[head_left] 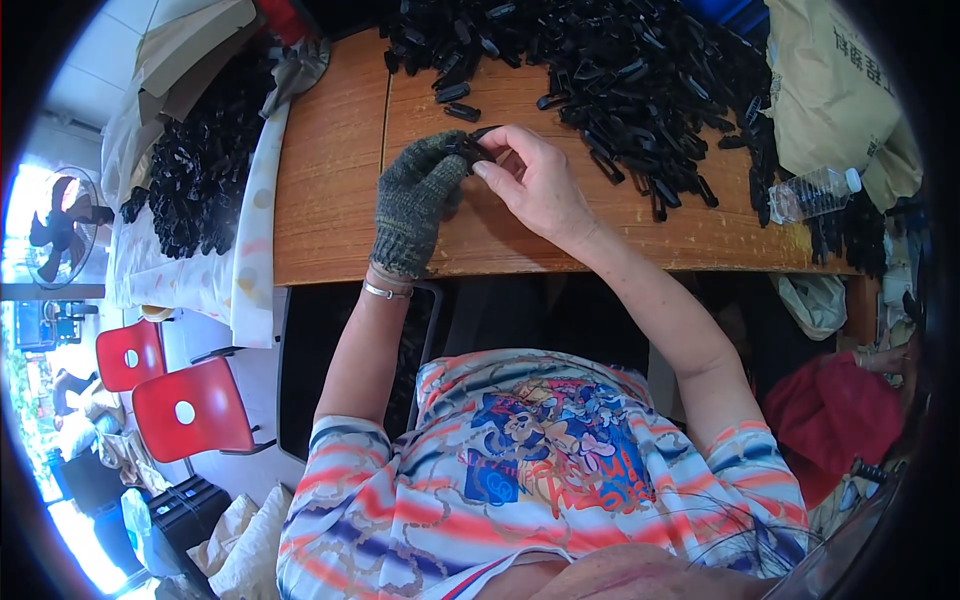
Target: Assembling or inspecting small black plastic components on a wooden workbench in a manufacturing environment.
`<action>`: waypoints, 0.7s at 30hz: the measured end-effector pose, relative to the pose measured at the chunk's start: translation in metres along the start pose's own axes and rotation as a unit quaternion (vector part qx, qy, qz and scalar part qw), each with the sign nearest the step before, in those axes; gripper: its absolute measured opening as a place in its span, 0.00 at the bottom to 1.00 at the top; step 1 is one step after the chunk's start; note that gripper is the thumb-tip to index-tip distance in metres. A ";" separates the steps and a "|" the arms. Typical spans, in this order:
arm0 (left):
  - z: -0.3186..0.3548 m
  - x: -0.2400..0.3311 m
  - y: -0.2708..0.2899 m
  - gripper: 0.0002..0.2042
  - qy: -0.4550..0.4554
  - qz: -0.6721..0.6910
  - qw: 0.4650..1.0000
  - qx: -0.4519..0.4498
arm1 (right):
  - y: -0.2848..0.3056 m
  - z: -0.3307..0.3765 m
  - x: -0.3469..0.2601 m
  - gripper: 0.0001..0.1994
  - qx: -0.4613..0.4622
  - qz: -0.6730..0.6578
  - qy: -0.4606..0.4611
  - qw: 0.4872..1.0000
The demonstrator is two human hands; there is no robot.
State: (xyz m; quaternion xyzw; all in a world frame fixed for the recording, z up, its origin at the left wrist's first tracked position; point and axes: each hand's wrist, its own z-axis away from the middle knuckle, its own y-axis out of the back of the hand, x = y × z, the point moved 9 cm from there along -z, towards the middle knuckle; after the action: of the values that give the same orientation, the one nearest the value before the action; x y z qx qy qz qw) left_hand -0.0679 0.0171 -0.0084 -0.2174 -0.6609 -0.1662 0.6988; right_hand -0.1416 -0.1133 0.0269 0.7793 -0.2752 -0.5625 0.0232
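A small black plastic piece (470,150) is held between my two hands above the wooden table (330,190). My left hand (412,200), in a dark green-grey knitted glove, closes its fingers round one side of the piece. My bare right hand (540,185) pinches the other side between thumb and fingers. Most of the piece is hidden by the fingers, so its exact kind does not show. Just beyond my hands lie a couple of loose black pieces (460,111). A large heap of similar long, narrow black pieces (640,95) spreads across the far and right side of the table.
At the left, another heap of black pieces (205,180) lies on a pale cloth. A clear plastic bottle (810,196) rests on its side at the right, beside a brown paper bag (825,95). Red chairs (195,405) and a fan (65,230) stand to the left.
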 end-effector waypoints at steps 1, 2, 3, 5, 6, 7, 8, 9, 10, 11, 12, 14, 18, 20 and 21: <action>0.000 -0.001 0.001 0.11 0.000 0.000 1.000 0.001 | -0.001 0.000 -0.001 0.08 -0.001 0.000 0.000 1.000; 0.001 0.000 0.002 0.12 -0.009 -0.011 1.000 0.001 | -0.003 0.001 -0.001 0.08 -0.008 -0.003 0.001 1.000; 0.001 0.001 0.001 0.13 -0.017 -0.021 1.000 0.000 | -0.004 0.001 -0.001 0.08 -0.013 -0.004 0.002 1.000; 0.004 -0.001 0.001 0.14 -0.004 -0.023 1.000 0.001 | -0.005 0.002 -0.001 0.08 -0.008 -0.001 0.006 1.000; 0.005 -0.002 0.000 0.15 0.008 -0.026 1.000 0.001 | -0.005 0.003 -0.001 0.08 -0.003 0.002 0.012 1.000; 0.007 -0.004 -0.001 0.15 0.008 -0.025 1.000 0.000 | -0.006 0.004 0.001 0.08 -0.003 0.003 0.011 1.000; 0.010 -0.006 -0.004 0.16 0.006 -0.006 1.000 -0.008 | -0.006 0.007 0.001 0.08 0.012 0.021 0.033 0.999; 0.012 -0.007 -0.006 0.16 0.003 0.012 1.000 -0.014 | -0.006 0.009 -0.002 0.08 0.026 0.038 0.056 0.997; 0.014 -0.009 -0.008 0.16 0.003 0.012 1.000 -0.015 | -0.008 0.012 -0.001 0.08 0.026 0.038 0.055 0.997; 0.015 -0.007 -0.009 0.16 -0.027 -0.037 0.999 -0.004 | -0.009 0.016 -0.005 0.10 0.032 0.086 0.077 0.993; 0.017 -0.003 -0.010 0.15 -0.057 -0.085 0.995 0.007 | -0.011 0.020 -0.010 0.12 0.039 0.134 0.098 0.985; 0.021 -0.005 -0.009 0.14 -0.034 -0.055 0.998 0.006 | -0.013 0.025 -0.014 0.15 0.060 0.133 0.099 0.984; 0.027 0.016 -0.013 0.10 -0.215 -0.248 0.944 -0.044 | -0.027 0.029 -0.005 0.22 0.020 0.092 0.027 0.995; 0.024 -0.001 -0.005 0.09 -0.146 -0.171 0.973 -0.053 | -0.049 0.034 0.006 0.20 -0.043 0.117 -0.044 0.991; 0.025 -0.006 0.001 0.09 -0.116 -0.053 0.991 -0.044 | -0.053 0.035 0.002 0.20 -0.029 0.085 -0.040 0.995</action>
State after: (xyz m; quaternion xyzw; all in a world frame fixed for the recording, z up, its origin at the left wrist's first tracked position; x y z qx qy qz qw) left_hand -0.0891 0.0310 -0.0139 -0.2305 -0.7400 -0.2050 0.5977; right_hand -0.1510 -0.0596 -0.0056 0.7286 -0.3247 -0.5973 0.0828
